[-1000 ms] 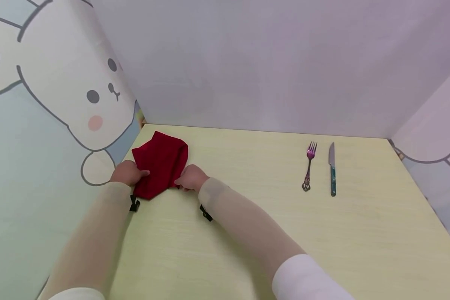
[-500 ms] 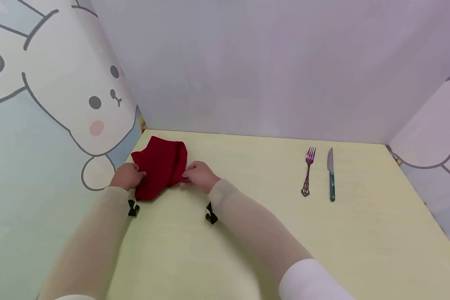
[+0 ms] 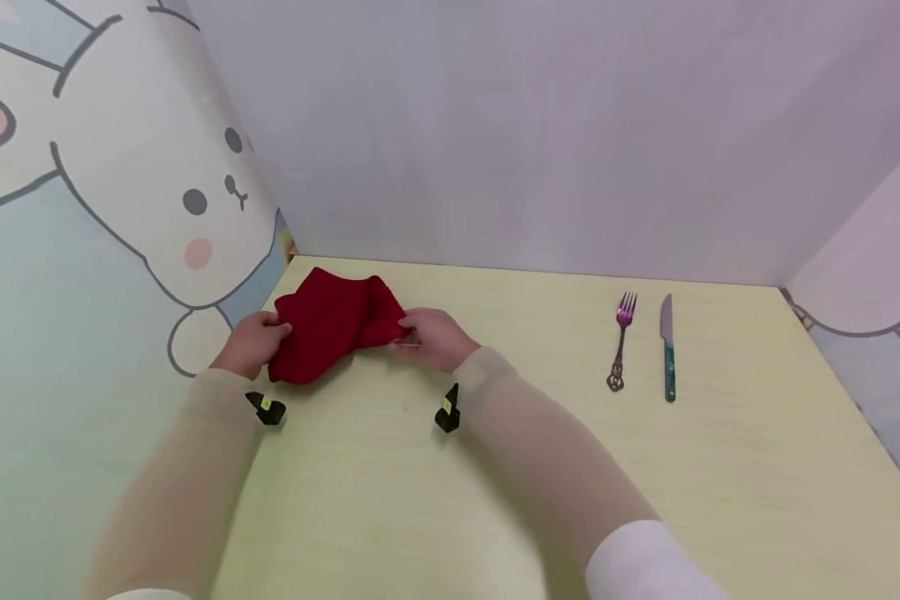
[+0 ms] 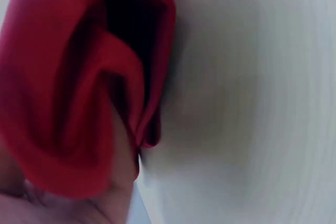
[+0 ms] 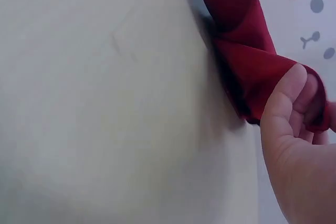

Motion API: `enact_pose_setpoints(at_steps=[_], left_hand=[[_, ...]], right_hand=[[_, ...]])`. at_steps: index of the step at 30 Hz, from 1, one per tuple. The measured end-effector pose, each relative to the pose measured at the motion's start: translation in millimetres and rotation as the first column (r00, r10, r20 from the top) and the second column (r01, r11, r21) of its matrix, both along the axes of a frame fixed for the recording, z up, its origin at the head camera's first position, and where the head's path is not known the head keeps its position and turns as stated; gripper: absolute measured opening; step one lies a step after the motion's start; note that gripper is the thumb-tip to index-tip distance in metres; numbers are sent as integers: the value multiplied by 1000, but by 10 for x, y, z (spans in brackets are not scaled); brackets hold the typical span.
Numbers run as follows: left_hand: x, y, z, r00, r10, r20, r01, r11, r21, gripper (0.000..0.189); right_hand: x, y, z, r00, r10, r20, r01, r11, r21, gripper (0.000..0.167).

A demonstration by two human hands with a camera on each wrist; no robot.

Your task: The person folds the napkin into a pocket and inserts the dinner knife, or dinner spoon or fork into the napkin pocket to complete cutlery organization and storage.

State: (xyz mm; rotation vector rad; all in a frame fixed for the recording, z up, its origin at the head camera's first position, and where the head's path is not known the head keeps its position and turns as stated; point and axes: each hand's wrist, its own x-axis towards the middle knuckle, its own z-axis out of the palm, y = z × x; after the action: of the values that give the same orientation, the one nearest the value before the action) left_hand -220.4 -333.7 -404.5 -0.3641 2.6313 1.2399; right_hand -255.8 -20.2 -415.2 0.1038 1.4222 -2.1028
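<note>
A dark red cloth (image 3: 322,321), folded and rumpled, is stretched between both hands at the table's far left corner. Its left edge is pinched by my left hand (image 3: 249,343), thumb on top. My right hand (image 3: 438,337) pinches the right corner between thumb and fingers. In the left wrist view the cloth (image 4: 58,93) bunches in loose folds over the fingers, which it partly hides. The right wrist view has the thumb (image 5: 289,93) pressing the red cloth (image 5: 249,72) against the fingers, with the cloth's lower edge near the tabletop.
On the right of the pale wooden table (image 3: 540,467) lie a fork (image 3: 620,342) with purplish tines and a knife (image 3: 668,350) with a teal handle, side by side. A grey-lilac wall (image 3: 495,142) stands behind, and a rabbit-print wall (image 3: 120,250) borders the left.
My right hand has moved right and slightly up, drawing the cloth's right corner outward. My left hand keeps its grip, and the cloth looks wider and partly raised.
</note>
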Motion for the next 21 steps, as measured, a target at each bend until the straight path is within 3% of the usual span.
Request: enact_pose_setpoints(at_steps=[6,12,15,17,21], left_hand=[[19,51,145,997,27,-68,-21,996,86,55],[25,123,381,987,30,-158,0,982,188,53],[46,177,528,978,37,-206,20,963,270,46],[66,226,632,970,64,-235,30,926,375,38],[112,355,826,937,186,-297,49,769,638,27]], right_hand=[[-132,467,252,997,-56,-48,58,998,38,12],[-217,1037,617,982,-97,-163,105,994,37,14],[-218,1274,820,969,-91,-231,96,995,8,17],[-207,1403,951,961,-95,-259,84,995,-53,20],[-161,1629,1196,940,-173,-295,99,963,-249,25]])
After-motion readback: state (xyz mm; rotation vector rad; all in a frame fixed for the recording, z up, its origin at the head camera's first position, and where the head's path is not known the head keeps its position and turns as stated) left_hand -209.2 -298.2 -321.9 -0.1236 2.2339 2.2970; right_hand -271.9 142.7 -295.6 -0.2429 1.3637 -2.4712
